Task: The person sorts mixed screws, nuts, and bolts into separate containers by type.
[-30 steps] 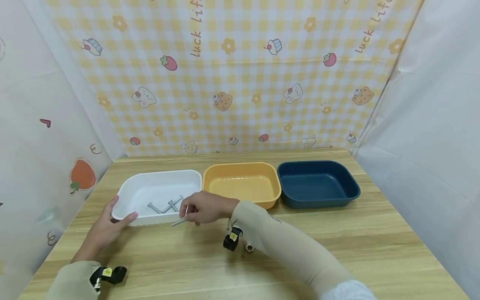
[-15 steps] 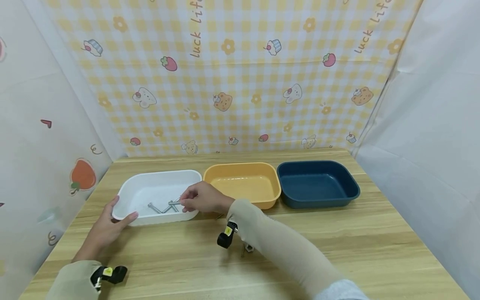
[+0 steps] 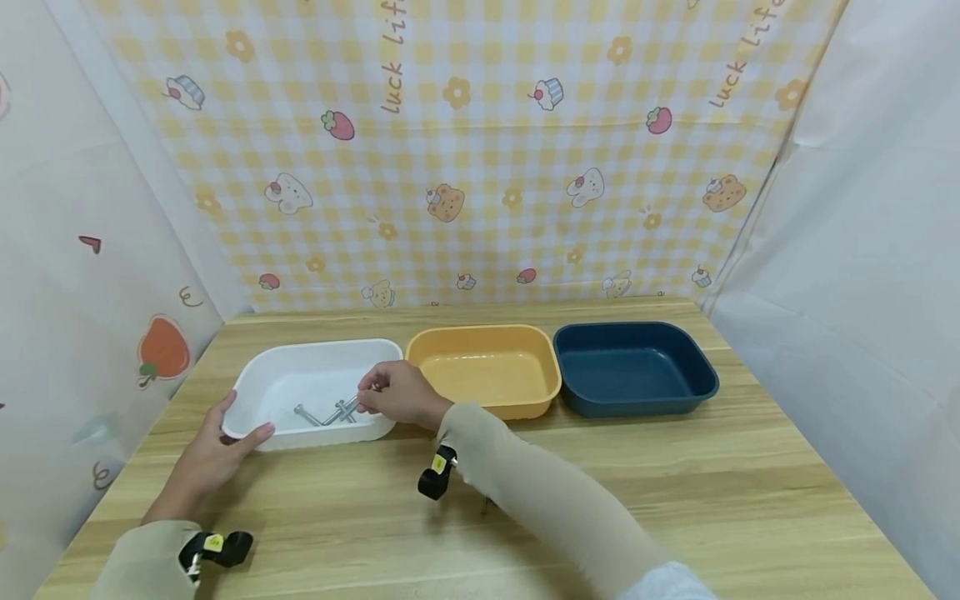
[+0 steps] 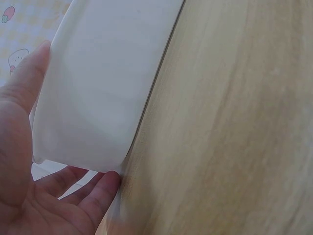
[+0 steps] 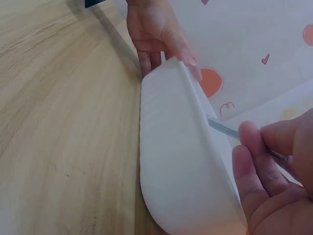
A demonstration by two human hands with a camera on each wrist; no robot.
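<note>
My left hand (image 3: pixel 217 454) grips the near left corner of the white tray (image 3: pixel 315 358), with the thumb along the rim and the fingers at the end wall. Over the right end of that tray, my right hand (image 3: pixel 401 393) pinches a silver bolt (image 5: pixel 224 127) between thumb and fingers. The bolt's far end overlaps the tray's rim in the right wrist view. Several silver bolts (image 3: pixel 307 415) lie crossed on the tray's floor, close beneath the right fingertips. Part of the tray's right end is hidden behind the right hand.
Right of the white tray stand a yellow tray (image 3: pixel 480 411) and a dark blue tray (image 3: pixel 637 408), side by side. A small screw (image 3: pixel 485 505) lies on the wooden table (image 3: pixel 337 517), partly covered by the right forearm. A checked cloth (image 3: pixel 480 150) hangs behind.
My right hand has moved from the white tray's front edge, up and over its inside, carrying the bolt. The left hand keeps its hold on the corner.
</note>
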